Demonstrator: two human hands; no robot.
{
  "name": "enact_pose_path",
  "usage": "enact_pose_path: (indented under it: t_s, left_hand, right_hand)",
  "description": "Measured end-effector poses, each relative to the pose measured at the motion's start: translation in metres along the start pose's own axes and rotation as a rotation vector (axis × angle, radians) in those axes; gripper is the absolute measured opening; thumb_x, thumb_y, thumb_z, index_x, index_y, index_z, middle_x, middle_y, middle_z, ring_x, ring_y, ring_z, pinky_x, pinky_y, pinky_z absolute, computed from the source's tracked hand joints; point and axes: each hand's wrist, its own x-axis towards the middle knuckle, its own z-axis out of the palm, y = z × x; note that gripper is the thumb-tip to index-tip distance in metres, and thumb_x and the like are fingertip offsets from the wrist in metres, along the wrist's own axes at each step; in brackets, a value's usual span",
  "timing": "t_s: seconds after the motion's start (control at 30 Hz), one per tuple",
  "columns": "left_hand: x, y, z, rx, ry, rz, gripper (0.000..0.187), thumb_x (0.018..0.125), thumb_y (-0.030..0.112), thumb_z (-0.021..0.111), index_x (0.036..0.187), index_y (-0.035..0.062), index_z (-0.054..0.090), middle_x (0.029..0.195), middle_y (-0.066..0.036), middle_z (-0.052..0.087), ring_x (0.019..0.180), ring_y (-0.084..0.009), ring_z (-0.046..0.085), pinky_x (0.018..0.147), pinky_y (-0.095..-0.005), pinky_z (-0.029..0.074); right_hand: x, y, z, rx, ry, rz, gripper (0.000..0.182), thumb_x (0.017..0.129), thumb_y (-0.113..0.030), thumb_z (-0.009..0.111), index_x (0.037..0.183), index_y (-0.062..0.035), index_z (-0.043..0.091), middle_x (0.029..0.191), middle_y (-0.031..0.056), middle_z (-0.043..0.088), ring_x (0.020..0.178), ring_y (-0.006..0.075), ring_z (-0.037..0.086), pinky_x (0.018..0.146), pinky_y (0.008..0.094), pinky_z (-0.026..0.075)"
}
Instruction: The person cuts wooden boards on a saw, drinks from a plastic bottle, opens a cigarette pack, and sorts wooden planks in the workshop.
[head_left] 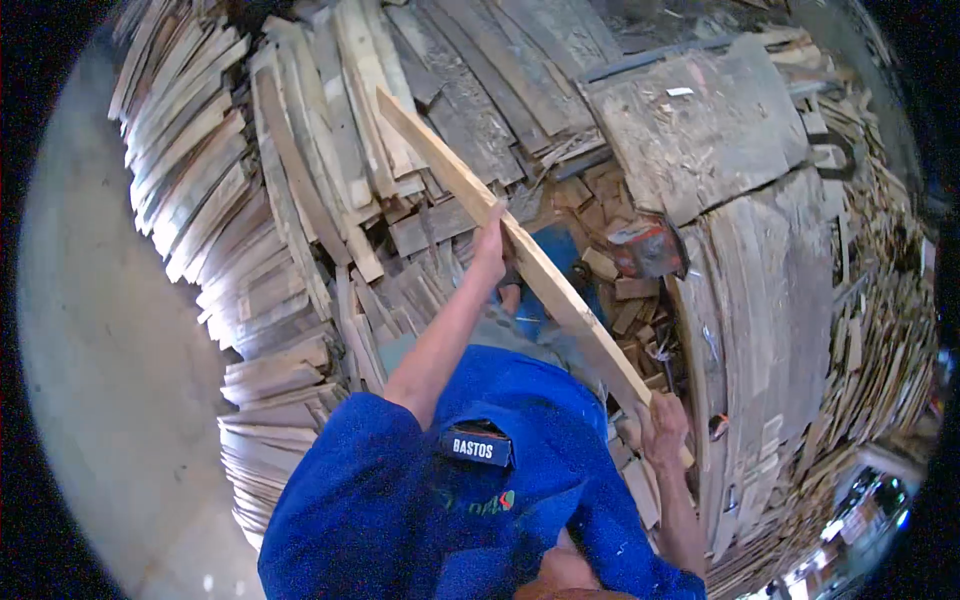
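Observation:
A long, pale wooden plank [565,295] slants across the view, its far end up at the left and its near end low at the right. My left hand [489,250] grips it around the middle, with the fingers partly hidden behind the wood. At the near end, my right hand [664,430] is closed around the plank. Beneath the plank lies a blue surface [550,260], partly covered by it.
Stacked boards [215,150] line the left side and the back. A worn wooden panel [700,125] lies at the back right, above long boards [765,300]. Short wood offcuts [630,310] fill a gap beside a red-and-grey object [648,248]. Bare floor [110,370] stretches along the left.

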Motion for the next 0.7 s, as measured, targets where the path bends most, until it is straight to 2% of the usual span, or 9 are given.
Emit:
enact_pose_path:
  t_s: [0.13, 0.2, 0.3, 0.33, 0.4, 0.53, 0.6, 0.67, 0.7]
  left_hand:
    - [-0.025, 0.022, 0.025, 0.049, -0.089, -0.033, 0.043, 0.082, 0.049, 0.064, 0.095, 0.0104, 0.053, 0.074, -0.004, 0.057, 0.065, -0.0171, 0.061, 0.058, -0.0342, 0.052]
    - [-0.035, 0.025, 0.034, 0.07, -0.124, 0.001, 0.042, 0.082, 0.049, 0.064, 0.095, 0.0103, 0.053, 0.074, -0.004, 0.057, 0.065, -0.017, 0.062, 0.059, -0.0342, 0.053]
    - [-0.05, 0.03, 0.046, 0.103, -0.186, 0.065, 0.041, 0.083, 0.047, 0.064, 0.095, 0.0101, 0.052, 0.073, -0.004, 0.057, 0.066, -0.0168, 0.062, 0.06, -0.0342, 0.055]
    - [-0.056, 0.029, 0.048, 0.087, -0.227, 0.066, 0.04, 0.083, 0.045, 0.063, 0.097, 0.0094, 0.051, 0.074, -0.005, 0.057, 0.069, -0.0177, 0.063, 0.062, -0.0345, 0.055]
    - [-0.07, 0.025, 0.05, 0.057, -0.304, 0.066, 0.04, 0.085, 0.043, 0.061, 0.1, 0.008, 0.049, 0.075, -0.006, 0.057, 0.075, -0.0194, 0.065, 0.066, -0.0351, 0.057]
    - [-0.109, 0.011, 0.06, 0.069, -0.443, 0.212, 0.039, 0.085, 0.036, 0.06, 0.105, 0.006, 0.046, 0.085, -0.01, 0.058, 0.087, -0.0228, 0.065, 0.075, -0.0376, 0.056]
    - [-0.127, 0.005, 0.059, 0.092, -0.487, 0.216, 0.041, 0.085, 0.034, 0.06, 0.109, 0.0048, 0.045, 0.091, -0.011, 0.058, 0.091, -0.0239, 0.064, 0.079, -0.038, 0.055]
    - [-0.142, -0.005, 0.063, 0.104, -0.551, 0.245, 0.045, 0.086, 0.03, 0.059, 0.118, 0.0026, 0.043, 0.102, -0.014, 0.059, 0.099, -0.0259, 0.062, 0.086, -0.0389, 0.052]
    - [-0.142, -0.01, 0.063, 0.116, -0.566, 0.235, 0.045, 0.086, 0.03, 0.059, 0.118, 0.0026, 0.043, 0.102, -0.014, 0.059, 0.099, -0.0259, 0.062, 0.086, -0.0389, 0.052]
  right_hand:
    - [-0.017, -0.002, 0.003, 0.07, 0.064, 0.096, 0.027, 0.075, -0.013, 0.071, 0.099, -0.0021, 0.062, 0.085, 0.0141, 0.057, 0.077, 0.0311, 0.056, 0.069, 0.0392, 0.044]
    - [-0.02, 0.0, 0.003, 0.102, 0.08, 0.134, 0.028, 0.076, -0.013, 0.071, 0.1, -0.0017, 0.062, 0.088, 0.0144, 0.058, 0.079, 0.0311, 0.057, 0.071, 0.0383, 0.045]
    - [-0.012, 0.019, -0.001, 0.308, -0.201, 0.127, 0.028, 0.079, -0.016, 0.068, 0.102, -0.0002, 0.063, 0.098, 0.0145, 0.062, 0.088, 0.0295, 0.06, 0.079, 0.0358, 0.047]
    - [-0.005, 0.015, 0.0, 0.317, -0.187, 0.14, 0.028, 0.079, -0.016, 0.068, 0.102, -0.0002, 0.063, 0.098, 0.0145, 0.062, 0.088, 0.0295, 0.06, 0.079, 0.0358, 0.047]
    - [0.022, -0.002, 0.004, 0.503, -0.148, 0.231, 0.029, 0.084, -0.017, 0.064, 0.106, 0.0006, 0.063, 0.108, 0.0155, 0.062, 0.099, 0.0264, 0.059, 0.086, 0.0351, 0.047]
    - [0.077, -0.04, 0.018, 0.707, -0.265, 0.128, 0.051, 0.085, -0.022, 0.064, 0.13, -0.0013, 0.051, 0.129, 0.014, 0.053, 0.12, 0.0247, 0.05, 0.097, 0.0356, 0.043]
    - [0.097, -0.046, 0.045, 0.873, -0.365, 0.13, 0.061, 0.083, -0.026, 0.066, 0.135, -0.0022, 0.045, 0.133, 0.0134, 0.049, 0.124, 0.0262, 0.047, 0.101, 0.0361, 0.041]
    - [0.104, -0.064, 0.048, 0.884, -0.318, 0.125, 0.066, 0.08, -0.03, 0.069, 0.135, -0.0019, 0.045, 0.131, 0.0149, 0.05, 0.123, 0.0269, 0.048, 0.101, 0.0364, 0.04]
    - [0.104, -0.067, 0.048, 0.886, -0.293, 0.09, 0.071, 0.077, -0.034, 0.071, 0.135, -0.0015, 0.045, 0.129, 0.0163, 0.051, 0.122, 0.0277, 0.049, 0.101, 0.0366, 0.04]
